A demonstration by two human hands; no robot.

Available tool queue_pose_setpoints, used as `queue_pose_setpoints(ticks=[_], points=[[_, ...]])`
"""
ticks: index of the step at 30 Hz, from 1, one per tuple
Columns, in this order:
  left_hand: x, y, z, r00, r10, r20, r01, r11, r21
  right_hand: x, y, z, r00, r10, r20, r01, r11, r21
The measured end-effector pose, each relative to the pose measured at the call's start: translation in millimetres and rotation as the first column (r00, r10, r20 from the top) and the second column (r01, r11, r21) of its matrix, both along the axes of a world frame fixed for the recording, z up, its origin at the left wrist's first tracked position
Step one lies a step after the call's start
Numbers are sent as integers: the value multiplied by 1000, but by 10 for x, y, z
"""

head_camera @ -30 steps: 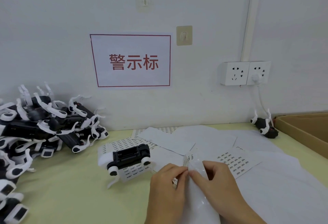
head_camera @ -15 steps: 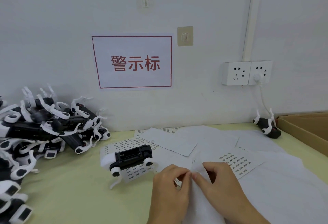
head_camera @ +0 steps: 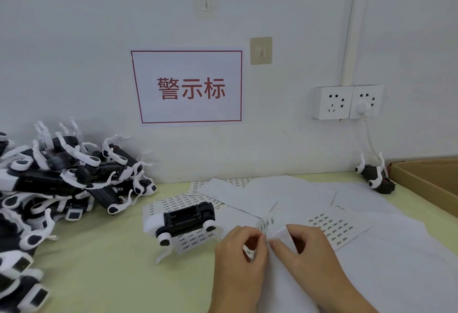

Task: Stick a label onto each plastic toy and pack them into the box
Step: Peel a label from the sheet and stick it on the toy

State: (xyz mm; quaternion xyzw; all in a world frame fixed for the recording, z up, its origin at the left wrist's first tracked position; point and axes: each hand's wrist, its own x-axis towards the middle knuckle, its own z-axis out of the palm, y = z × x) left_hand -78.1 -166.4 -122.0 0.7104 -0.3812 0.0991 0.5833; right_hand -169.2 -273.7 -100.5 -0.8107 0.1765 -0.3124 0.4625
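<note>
Both hands meet low in the middle of the view, over a label sheet that lies on the tabletop. The left hand has its grip clamped: thumb and forefinger pinch a small peeled label, whose white strip shows just under the fingertips. The right hand has its grip clamped too, its fingers curled down on the curling upper edge of the same sheet, fingertip to fingertip with the left hand.

Taking that sheet as the landmark: just to its left one plastic toy, black with a white end and white wheels, lies on another printed sheet of labels. Further left a heap of toys, black and white, is piled against the wall. Behind and to the right of the sheet more white sheets overlap, one printed with rows of small labels. Far right, at the back, a single toy lies just beside the cardboard box. Above the sheet, on the wall, are a red-bordered sign and a double socket with a plug in it
</note>
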Motion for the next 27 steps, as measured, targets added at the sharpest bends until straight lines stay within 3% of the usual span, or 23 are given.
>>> queue_pose_setpoints(ticks=[8, 11, 14, 17, 19, 21, 23, 25, 27], points=[[-27, 2, -7, 999, 39, 7, -40, 997, 64, -10, 39, 14, 1000, -16, -20, 16, 1000, -24], [-23, 12, 9, 993, 53, -105, -49, 998, 41, -6, 3, 10, 998, -32, -53, 35, 998, 60], [-10, 22, 30, 953, 44, -300, -50, 999, -11, -17, -59, 2, 984, -114, -137, 130, 985, 109], [-5, 25, 59, 917, 20, -398, -38, 999, -37, -7, -64, 4, 956, -207, -208, 234, 966, 113], [-4, 24, 74, 908, 8, -419, -29, 999, -44, 1, -87, -19, 922, -271, -278, 293, 955, 39], [-13, 23, 89, 903, -3, -430, -23, 998, -55, -5, -98, -38, 872, -352, -339, 319, 936, -151], [-17, 21, 88, 906, 1, -422, -25, 998, -52, -14, -74, -24, 877, -401, -266, 324, 901, -288], [-11, 20, 77, 913, 17, -407, -40, 998, -47, -10, -60, -1, 931, -335, -145, 302, 930, -208], [-5, 20, 68, 920, 36, -390, -56, 998, -40, 11, -29, 24, 976, -184, -113, 190, 981, 42]])
